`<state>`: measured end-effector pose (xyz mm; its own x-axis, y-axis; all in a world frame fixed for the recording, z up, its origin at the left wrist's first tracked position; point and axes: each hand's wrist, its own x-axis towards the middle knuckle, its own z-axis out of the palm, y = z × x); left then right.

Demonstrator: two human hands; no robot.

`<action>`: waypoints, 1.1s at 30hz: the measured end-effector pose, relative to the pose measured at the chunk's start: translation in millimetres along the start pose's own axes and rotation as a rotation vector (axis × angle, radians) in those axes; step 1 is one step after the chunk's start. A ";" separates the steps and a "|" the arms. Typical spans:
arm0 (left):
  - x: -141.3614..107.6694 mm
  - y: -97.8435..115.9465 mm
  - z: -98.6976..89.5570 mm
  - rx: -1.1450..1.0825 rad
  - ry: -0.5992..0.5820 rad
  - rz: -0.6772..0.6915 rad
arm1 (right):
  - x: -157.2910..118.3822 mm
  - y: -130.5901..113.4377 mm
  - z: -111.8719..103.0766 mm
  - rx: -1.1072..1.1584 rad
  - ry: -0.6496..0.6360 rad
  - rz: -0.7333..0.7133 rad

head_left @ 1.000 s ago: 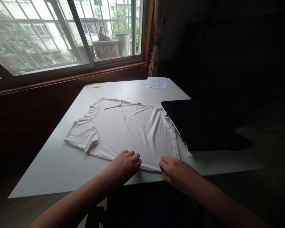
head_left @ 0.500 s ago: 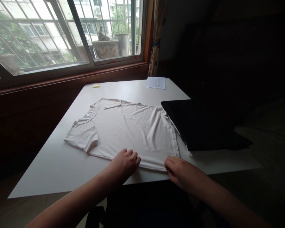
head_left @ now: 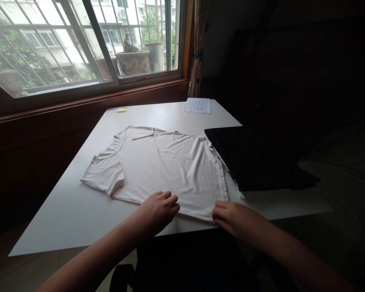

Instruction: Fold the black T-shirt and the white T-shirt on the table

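With the right hand (head_left: pixel 231 217), pinches the near hem corner of a white, short-sleeved T-shirt in thin, soft cloth (head_left: pixel 161 170), fingertips bent in against the edge. Curls the left hand (head_left: pixel 158 209) loosely over the near side edge of the shirt, with bent fingers; cannot tell of any grip on the cloth there. Spread flat, collar to the left and hem to the right, on a smooth white table (head_left: pixel 57 219). Creased most toward the hem, smoother near the chest. Just beyond the hem, on the right, a black, flat, cloth-like item (head_left: pixel 258 162), partly lost in shadow. Farther off, near the far edge of the table, some white printed paper sheets (head_left: pixel 197 105) and, well to their left, a small yellow paper slip (head_left: pixel 121 109). Past the table, a metal-framed sliding window (head_left: pixel 108 52) beside a patterned brown curtain (head_left: pixel 197 52).
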<state>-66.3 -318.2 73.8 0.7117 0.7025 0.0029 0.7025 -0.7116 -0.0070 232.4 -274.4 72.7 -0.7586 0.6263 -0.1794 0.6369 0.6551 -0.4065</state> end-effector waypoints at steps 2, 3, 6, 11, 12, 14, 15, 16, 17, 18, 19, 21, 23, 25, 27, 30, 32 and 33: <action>6.5 2.2 -1.2 -0.025 0.019 0.030 | 2.6 0.8 1.7 -0.013 -0.001 0.000; 10.3 3.7 -1.5 -0.034 0.023 0.047 | 3.7 0.9 1.9 -0.023 -0.008 0.004; 21.0 8.7 -1.3 -0.060 0.003 0.075 | 4.9 -0.6 0.2 -0.066 -0.036 0.030; 31.7 16.8 -1.6 -0.057 -0.083 0.046 | 1.3 -7.1 -1.0 -0.208 -0.045 0.082; 33.1 18.1 -2.1 -0.047 -0.095 0.038 | 0.7 -8.1 0.2 -0.243 -0.033 0.084; 35.7 20.6 -2.9 -0.027 -0.103 0.030 | 0.0 -9.2 3.4 -0.298 -0.002 0.076; 37.0 21.7 -3.0 -0.017 -0.099 0.028 | -0.2 -9.1 5.0 -0.317 0.015 0.072; 38.1 22.6 -2.9 -0.008 -0.093 0.027 | -0.3 -8.6 6.5 -0.332 0.033 0.071; 39.1 23.3 -2.5 0.002 -0.085 0.026 | -0.6 -7.8 7.6 -0.343 0.053 0.074; 39.8 23.9 -1.7 0.011 -0.081 0.026 | -1.0 -6.8 8.4 -0.350 0.077 0.079; 40.3 24.3 -0.7 0.021 -0.077 0.025 | -1.6 -5.7 8.7 -0.352 0.099 0.082; 40.5 24.7 1.7 0.037 -0.059 0.022 | -3.3 -3.6 8.5 -0.336 0.133 0.081; 39.8 24.8 3.7 0.055 -0.029 0.017 | -5.5 -1.7 8.2 -0.299 0.151 0.070; 38.7 25.1 4.0 0.070 -0.007 0.015 | -7.6 0.2 8.8 -0.255 0.170 0.059; 37.6 25.6 2.2 0.073 -0.008 0.019 | -9.3 2.4 10.5 -0.220 0.191 0.047; 36.2 26.9 -2.8 0.072 -0.021 0.022 | -10.7 6.6 14.3 -0.202 0.209 0.031; 35.1 27.4 -5.4 0.073 -0.015 0.017 | -11.1 9.7 16.7 -0.233 0.221 0.029; 34.4 27.4 -6.0 0.071 -0.008 0.014 | -11.2 11.3 17.6 -0.261 0.234 0.031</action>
<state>-22.5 -313.6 79.7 0.7213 0.6926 -0.0053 0.6901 -0.7194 -0.0782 245.6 -281.4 54.2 -0.7057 0.7077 0.0346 0.6956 0.7013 -0.1559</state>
